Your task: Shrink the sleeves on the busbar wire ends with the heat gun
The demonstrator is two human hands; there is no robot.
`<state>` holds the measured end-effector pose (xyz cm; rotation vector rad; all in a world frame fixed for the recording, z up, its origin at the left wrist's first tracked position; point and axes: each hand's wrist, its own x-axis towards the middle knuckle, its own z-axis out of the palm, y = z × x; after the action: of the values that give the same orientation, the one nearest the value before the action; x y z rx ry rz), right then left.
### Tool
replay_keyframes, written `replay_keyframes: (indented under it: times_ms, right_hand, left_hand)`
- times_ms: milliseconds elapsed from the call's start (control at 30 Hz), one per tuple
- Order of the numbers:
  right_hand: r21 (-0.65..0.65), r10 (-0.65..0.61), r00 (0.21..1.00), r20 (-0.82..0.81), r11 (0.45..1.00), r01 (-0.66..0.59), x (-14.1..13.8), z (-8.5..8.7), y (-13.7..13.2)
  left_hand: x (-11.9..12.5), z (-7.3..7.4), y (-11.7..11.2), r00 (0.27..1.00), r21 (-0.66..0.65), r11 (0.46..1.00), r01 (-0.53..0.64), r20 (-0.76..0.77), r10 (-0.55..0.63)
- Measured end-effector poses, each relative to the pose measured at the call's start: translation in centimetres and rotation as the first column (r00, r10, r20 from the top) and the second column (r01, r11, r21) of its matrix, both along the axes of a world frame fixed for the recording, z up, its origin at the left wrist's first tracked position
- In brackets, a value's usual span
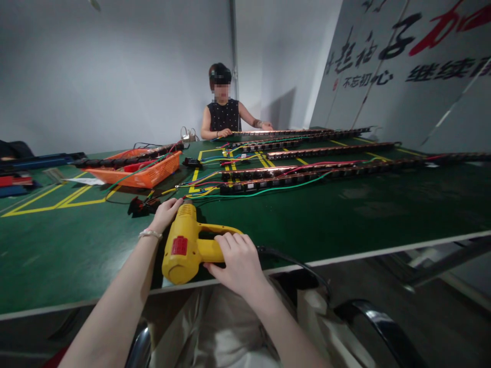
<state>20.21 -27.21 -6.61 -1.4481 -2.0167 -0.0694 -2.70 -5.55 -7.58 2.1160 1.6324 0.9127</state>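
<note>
My right hand (241, 260) is wrapped round the handle of a yellow heat gun (181, 263). The gun lies on its side near the table's front edge, nozzle pointing away from me. Just left of the nozzle, my left hand (165, 214) has its fingers closed on thin wires (203, 194), though the gun partly hides the fingertips. These coloured wires come from the end of a long black strip with copper-coloured faces (264, 181). A black connector (141, 206) lies beside my left hand.
An orange basket (153, 174) holding strips stands at the left on the green table (345, 204). More black strips (330, 151) lie towards the back right. Across the table sits a person (223, 115) with hands at a strip. The gun's black cable (295, 259) runs off the front edge.
</note>
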Motion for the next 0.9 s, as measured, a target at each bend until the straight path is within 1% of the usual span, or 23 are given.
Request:
replay_keyframes:
  times_ms: [167, 533, 700, 800, 900]
  right_hand:
    - [0.019, -0.018, 1.000, -0.007, 1.000, 0.018, -0.10, -0.23, -0.01]
    - [0.106, -0.038, 0.995, 0.087, 0.994, 0.029, -0.03, -0.98, 0.26]
    - [0.129, -0.070, 0.994, 0.082, 0.990, 0.059, -0.18, -0.99, 0.36]
    - [0.133, -0.092, 0.993, 0.078, 0.988, 0.081, -0.36, -0.98, 0.43]
    - [0.141, -0.099, 0.992, 0.084, 0.986, 0.086, -0.46, -1.03, 0.47]
  left_hand:
    - [0.06, -0.05, 0.08, 1.000, 0.003, 1.000, -0.001, -0.008, 0.001]
    - [0.22, -0.06, 0.15, 1.000, 0.006, 1.000, -0.010, -0.015, 0.010]
    - [0.03, -0.06, 0.56, 0.998, 0.036, 0.999, 0.005, 0.062, -0.007]
    - [-0.17, -0.13, 0.76, 0.993, 0.009, 1.000, 0.009, 0.119, -0.010]
    - [-0.26, -0.23, 0.88, 0.990, -0.009, 1.000, 0.010, 0.139, -0.008]
